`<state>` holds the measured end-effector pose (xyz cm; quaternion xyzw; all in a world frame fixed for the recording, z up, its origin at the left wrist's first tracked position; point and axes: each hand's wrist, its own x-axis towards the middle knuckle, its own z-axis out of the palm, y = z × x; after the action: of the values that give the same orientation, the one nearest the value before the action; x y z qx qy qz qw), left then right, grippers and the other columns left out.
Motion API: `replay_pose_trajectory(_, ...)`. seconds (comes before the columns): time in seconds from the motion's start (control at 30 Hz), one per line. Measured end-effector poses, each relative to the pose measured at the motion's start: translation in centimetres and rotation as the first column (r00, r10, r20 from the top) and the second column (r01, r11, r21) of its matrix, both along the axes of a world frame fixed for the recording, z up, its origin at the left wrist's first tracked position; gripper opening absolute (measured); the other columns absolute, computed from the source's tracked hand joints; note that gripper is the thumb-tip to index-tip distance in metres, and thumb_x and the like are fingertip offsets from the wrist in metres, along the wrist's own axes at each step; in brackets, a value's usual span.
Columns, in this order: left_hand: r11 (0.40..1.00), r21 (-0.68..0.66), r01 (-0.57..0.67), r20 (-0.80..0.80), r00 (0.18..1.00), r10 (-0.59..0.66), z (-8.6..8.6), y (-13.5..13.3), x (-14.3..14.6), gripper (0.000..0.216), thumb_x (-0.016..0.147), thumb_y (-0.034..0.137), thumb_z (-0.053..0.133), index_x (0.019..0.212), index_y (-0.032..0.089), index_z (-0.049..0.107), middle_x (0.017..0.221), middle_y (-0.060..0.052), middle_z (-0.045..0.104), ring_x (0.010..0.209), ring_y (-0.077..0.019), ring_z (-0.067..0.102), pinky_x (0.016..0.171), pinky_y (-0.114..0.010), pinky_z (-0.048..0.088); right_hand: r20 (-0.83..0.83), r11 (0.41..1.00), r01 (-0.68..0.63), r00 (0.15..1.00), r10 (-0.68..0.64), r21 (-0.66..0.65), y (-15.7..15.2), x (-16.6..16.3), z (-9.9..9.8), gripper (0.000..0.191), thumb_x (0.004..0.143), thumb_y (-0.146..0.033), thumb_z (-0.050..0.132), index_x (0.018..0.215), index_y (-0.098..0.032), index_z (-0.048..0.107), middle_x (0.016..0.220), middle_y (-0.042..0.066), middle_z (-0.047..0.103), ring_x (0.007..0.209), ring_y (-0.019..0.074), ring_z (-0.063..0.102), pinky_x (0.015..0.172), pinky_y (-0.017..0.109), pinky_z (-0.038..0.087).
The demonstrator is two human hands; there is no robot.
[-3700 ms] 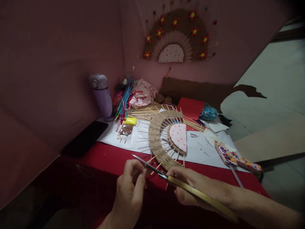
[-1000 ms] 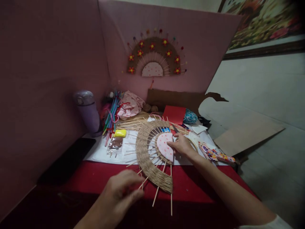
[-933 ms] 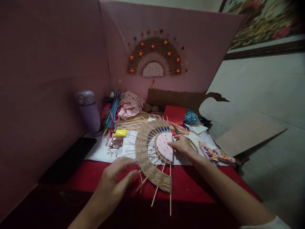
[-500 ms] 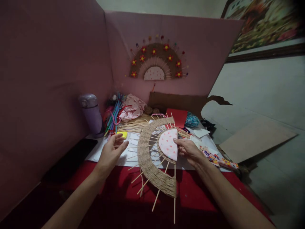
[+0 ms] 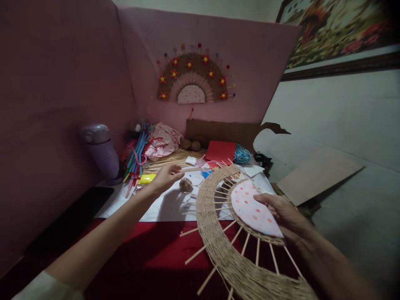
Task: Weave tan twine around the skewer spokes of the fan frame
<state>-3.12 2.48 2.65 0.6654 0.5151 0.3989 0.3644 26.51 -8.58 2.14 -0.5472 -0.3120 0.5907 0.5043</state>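
My right hand (image 5: pixel 279 212) grips a half-round woven twine piece (image 5: pixel 208 208) by its straight side, the thumb lying over a white half-disc with pink dots (image 5: pixel 250 204). Thin wooden sticks fan out from the half-disc through the twine band, and its lower end runs out of view at the bottom. My left hand (image 5: pixel 168 178) is above the white paper with its fingers loosely stretched and holding nothing. Just below its fingertips sits a small ball of twine (image 5: pixel 186 184), apart from the hand as far as I can see.
A purple bottle (image 5: pixel 103 154) stands left, near a dark flat object (image 5: pixel 75 216). Behind lie pipe cleaners (image 5: pixel 137 152), dotted cloth (image 5: pixel 164 141), many sticks (image 5: pixel 168 159), red card (image 5: pixel 220 152) and blue yarn (image 5: pixel 242 154). A finished half-round decoration (image 5: pixel 192 68) hangs on the pink board.
My right hand has brought the woven piece closer, rightward and tilted it. My left hand has moved right and slightly up, over the paper. The view has shifted a little to the right.
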Motion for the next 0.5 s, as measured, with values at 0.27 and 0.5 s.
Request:
replay_pose_trajectory(0.27,0.963,-0.031,0.269,-0.049,0.962,-0.270,-0.1,6.5,7.6,0.060,0.052,0.000,0.056,0.110,0.013,0.061,0.098,-0.009,0.067,0.061,-0.0130,0.058,0.053,-0.023,0.045,0.038,1.000,0.017,0.999,-0.018,0.003,-2.3,1.6,0.8,0.016,0.060,-0.023,0.071,0.066,-0.014,0.059,0.058,0.003,0.063,0.049,0.0143,0.059,0.047,0.024,0.047)
replay_pose_trajectory(0.5,0.983,0.062,0.173,-0.076,0.983,-0.168,0.0,9.1,4.8,0.037,0.058,0.011,0.058,0.093,0.005,0.067,0.076,-0.009,0.067,0.062,-0.0157,0.057,0.054,-0.025,0.043,0.090,0.977,0.212,0.973,-0.212,0.008,-3.2,2.9,3.3,0.013,0.067,-0.027,0.056,0.075,-0.017,0.062,0.065,0.011,0.068,0.058,0.0242,0.064,0.057,0.036,0.051)
